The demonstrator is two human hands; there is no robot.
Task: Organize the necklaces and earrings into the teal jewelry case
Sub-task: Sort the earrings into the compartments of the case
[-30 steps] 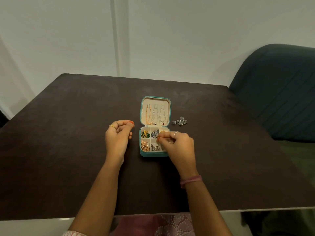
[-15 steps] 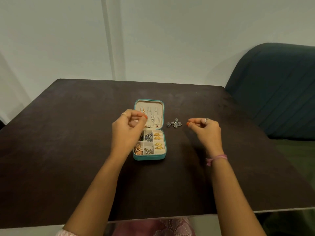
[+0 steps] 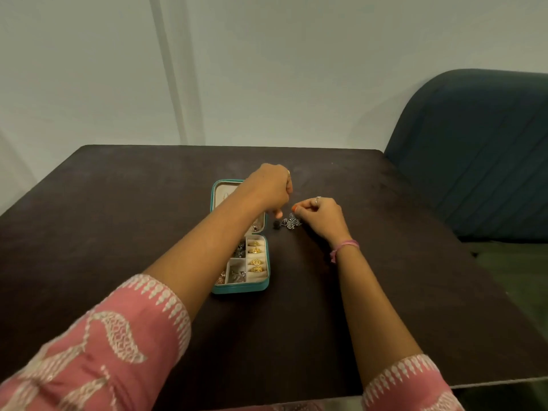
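1. Pale wall [image 3: 267, 69] behind, with a vertical ridge running down left of centre.
2. Dark brown table [image 3: 103, 218], matte, filling most of the view.
3. Teal jewelry case [image 3: 240, 287] lying open near the table's middle, gold earrings [image 3: 256, 256] in its right compartments.
4. Left hand [image 3: 271, 189] reaching across above the case lid, fingers curled down; grip not discernible.
5. Silver earrings [image 3: 290, 223] clustered on the table just right of the case.
6. Right hand [image 3: 321, 216] curled beside them, thumb and fingertips together; whether pinching anything, unclear.
7. Dark blue sofa [image 3: 474, 158] at far right.
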